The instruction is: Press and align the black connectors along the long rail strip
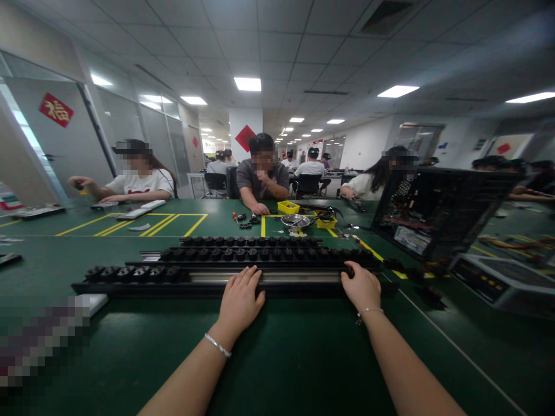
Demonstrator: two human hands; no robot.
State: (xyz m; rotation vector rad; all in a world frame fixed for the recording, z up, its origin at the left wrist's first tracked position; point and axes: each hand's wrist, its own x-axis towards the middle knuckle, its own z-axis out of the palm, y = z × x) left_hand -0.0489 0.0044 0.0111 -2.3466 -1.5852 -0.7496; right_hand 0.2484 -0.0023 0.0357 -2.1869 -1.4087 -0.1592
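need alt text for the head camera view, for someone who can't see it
Two bare hands rest on a long black keyboard frame lying on a green table: the left hand lies flat near its middle, the right hand grips near its right end. Only some keycaps are fitted. An open computer case stands to the right, and people sit across the table.

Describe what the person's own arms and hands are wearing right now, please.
Both forearms are bare, with no sleeves in view and no gloves. The left hand has a thin beaded, silvery bracelet at the wrist. The right hand has a finer silvery chain bracelet at its wrist. No rings or watch can be made out.
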